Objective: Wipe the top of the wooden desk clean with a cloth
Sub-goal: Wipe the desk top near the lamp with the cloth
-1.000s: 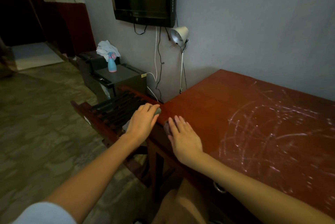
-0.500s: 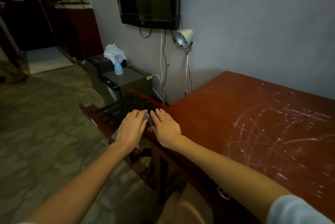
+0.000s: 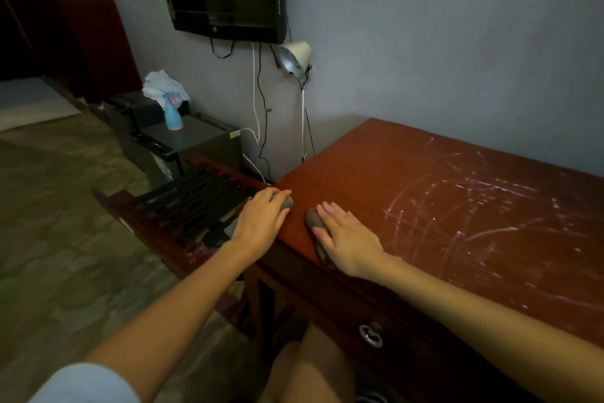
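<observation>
At the left end of the wooden counter, wiping looks to be just starting, with most of the top lying unwiped. Pale scrawled marks are covering its right half, well apart from both hands. Open room is running rightward along the top, bounded by the wall behind and the front edge nearest the person. Off the left edge and lower down, a dark slatted rack is sitting close against the counter.

The right hand is lying flat, fingers straight and together, pressing a dark cloth onto the wood just inside the left edge. The left hand is arching over a grey wad at the corner, half off the top. I cannot tell whether it is gripping or only pressing.

Risks, as I judge them:
- The grey wad is sitting at the brink and may drop onto the rack.
- A leftward sweep could carry the dark cloth over the edge.
- Light pressure may leave the marks behind.
</observation>
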`<control>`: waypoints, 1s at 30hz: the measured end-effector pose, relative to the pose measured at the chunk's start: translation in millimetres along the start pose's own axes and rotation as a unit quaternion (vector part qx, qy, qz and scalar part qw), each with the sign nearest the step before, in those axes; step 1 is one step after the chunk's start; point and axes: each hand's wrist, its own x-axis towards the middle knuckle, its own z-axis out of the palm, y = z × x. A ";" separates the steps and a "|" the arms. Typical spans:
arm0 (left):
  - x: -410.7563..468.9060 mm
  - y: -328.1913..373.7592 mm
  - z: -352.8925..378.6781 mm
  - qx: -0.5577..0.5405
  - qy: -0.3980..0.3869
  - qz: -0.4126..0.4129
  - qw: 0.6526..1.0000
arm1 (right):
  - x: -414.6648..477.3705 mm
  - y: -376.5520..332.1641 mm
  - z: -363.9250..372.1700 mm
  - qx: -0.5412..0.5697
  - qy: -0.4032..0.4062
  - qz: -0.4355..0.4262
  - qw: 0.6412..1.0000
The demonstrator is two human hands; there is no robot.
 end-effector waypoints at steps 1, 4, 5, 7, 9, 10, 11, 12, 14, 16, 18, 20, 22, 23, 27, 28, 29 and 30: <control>0.2 -1.4 0.2 0.002 -0.010 -0.004 1.000 | 13.7 1.5 -0.9 0.000 0.005 0.019 1.000; 0.4 -3.9 0.5 0.009 -0.040 -0.025 0.999 | 52.9 -5.3 -2.6 -0.016 0.004 0.053 0.998; 0.3 -4.8 0.8 0.009 -0.044 -0.030 0.999 | 62.8 -11.3 -2.4 -0.017 0.000 0.055 0.998; 0.5 -6.7 1.3 0.001 -0.043 -0.039 0.998 | 74.8 -26.1 0.2 -0.012 -0.006 0.049 0.999; 1.9 -9.4 1.5 -0.004 -0.034 -0.048 0.998 | 74.8 -38.6 3.5 -0.010 -0.005 0.028 1.000; 2.9 -10.7 1.7 -0.006 -0.032 -0.052 0.998 | 69.8 -42.8 3.6 -0.010 -0.004 0.012 1.000; 3.5 -11.7 2.0 -0.012 -0.031 -0.056 0.998 | 62.0 -44.6 3.3 -0.009 -0.005 -0.005 1.000; 4.4 -12.3 2.5 -0.021 -0.030 -0.059 0.998 | 52.0 -44.6 2.7 -0.008 -0.007 -0.024 1.000; 6.1 -12.5 4.0 -0.034 -0.028 -0.064 0.997 | 29.3 -37.8 2.0 -0.006 -0.011 -0.062 0.998; 9.3 -11.3 5.7 -0.033 -0.026 -0.071 0.997 | 8.6 -21.9 -0.8 0.000 -0.013 -0.090 0.996; 13.8 -9.6 7.0 -0.020 -0.030 -0.072 0.997 | -0.7 1.3 -6.8 0.007 -0.010 -0.090 0.996; 16.4 -8.4 7.7 -0.013 -0.034 -0.066 0.997 | 4.0 27.7 -15.5 0.010 -0.007 -0.053 0.999; 16.2 -8.2 7.6 -0.019 -0.036 -0.056 0.998 | 19.3 50.7 -23.5 0.006 0.002 0.009 1.000; 15.6 -8.3 7.5 -0.024 -0.037 -0.051 0.998 | 29.5 57.6 -26.2 0.001 0.011 0.039 0.999; 16.6 -9.7 5.6 -0.037 -0.048 -0.043 0.997 | 74.6 46.5 -24.0 -0.036 0.031 0.113 0.992; 17.4 -9.9 5.2 -0.036 -0.054 -0.043 0.997 | 83.4 37.2 -21.4 -0.040 0.032 0.120 0.991; 18.0 -9.9 5.1 -0.034 -0.059 -0.043 0.997 | 90.3 27.1 -18.6 -0.041 0.032 0.122 0.991; 18.4 -10.1 5.0 -0.032 -0.062 -0.043 0.997 | 95.2 17.1 -15.4 -0.041 0.033 0.119 0.992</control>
